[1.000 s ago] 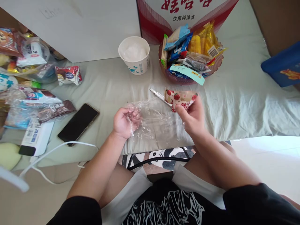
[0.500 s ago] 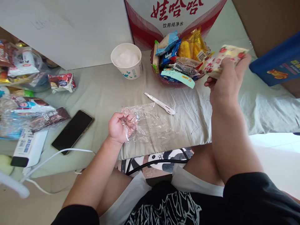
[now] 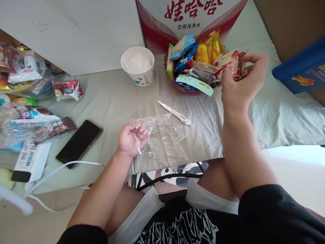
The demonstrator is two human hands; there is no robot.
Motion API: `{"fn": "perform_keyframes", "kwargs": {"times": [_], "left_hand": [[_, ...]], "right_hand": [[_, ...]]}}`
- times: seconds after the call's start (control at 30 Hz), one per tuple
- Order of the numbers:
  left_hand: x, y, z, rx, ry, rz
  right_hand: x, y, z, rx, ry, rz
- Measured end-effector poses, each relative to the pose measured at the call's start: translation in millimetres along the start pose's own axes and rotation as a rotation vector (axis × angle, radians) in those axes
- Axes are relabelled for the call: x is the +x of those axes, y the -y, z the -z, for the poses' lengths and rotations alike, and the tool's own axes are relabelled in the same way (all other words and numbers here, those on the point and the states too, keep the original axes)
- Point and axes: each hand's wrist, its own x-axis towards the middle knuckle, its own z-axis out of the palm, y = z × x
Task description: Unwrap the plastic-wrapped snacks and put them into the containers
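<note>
My left hand (image 3: 132, 138) is closed around part of a crumpled clear plastic bag (image 3: 167, 137), which spreads to the right over the cloth. At the right rim of the dark red bowl (image 3: 188, 90), my right hand (image 3: 242, 83) grips a cream snack packet (image 3: 228, 64) with red print, thumb in front and fingers behind. The packet leans in over the other snacks; its far side is hidden. The bowl is heaped with wrapped snacks: a light blue packet (image 3: 183, 45), yellow ones (image 3: 209, 49) and a pale green strip (image 3: 195, 84).
A white utility knife (image 3: 174, 113) lies between bag and bowl. Left of the bowl stands a paper cup (image 3: 138, 67) with white contents. A phone (image 3: 79, 143), a red snack packet (image 3: 67, 89) and bagged snacks (image 3: 27, 67) are at left. Cartons (image 3: 182, 20) stand behind, a blue box (image 3: 302, 69) right.
My right hand has moved left and brought the cream packet over the bowl's right side. The left hand stays nearly still, while the clear bag lies more spread out.
</note>
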Motion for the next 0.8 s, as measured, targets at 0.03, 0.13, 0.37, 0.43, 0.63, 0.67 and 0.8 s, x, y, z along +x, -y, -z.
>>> {"fn": "perform_keyframes", "kwargs": {"times": [0.03, 0.13, 0.37, 0.43, 0.63, 0.67, 0.8], "left_hand": [[-0.3, 0.1, -0.1, 0.001, 0.005, -0.003], [-0.7, 0.4, -0.3, 0.006, 0.004, -0.004], [0.3, 0.1, -0.9, 0.007, -0.011, 0.0], [0.4, 0.3, -0.4, 0.007, -0.005, 0.002], [0.4, 1.1, 0.9, 0.014, 0.039, -0.015], [0.4, 1.1, 0.9, 0.016, 0.042, -0.018], [0.3, 0.7, 0.5, 0.014, 0.034, -0.014]], "right_hand": [[-1.3, 6.0, 0.4, -0.064, -0.077, 0.006], [-4.1, 12.3, 0.9, -0.194, -0.132, 0.078], [-2.6, -2.1, 2.4, -0.146, -0.001, 0.285], [-3.3, 3.0, 2.2, -0.04, -0.029, 0.228], [6.2, 0.3, 2.3, 0.24, -0.21, 0.083], [8.9, -2.8, 3.6, 0.272, -0.254, 0.11], [12.9, -5.7, 14.0, 0.31, -0.402, 0.203]]}}
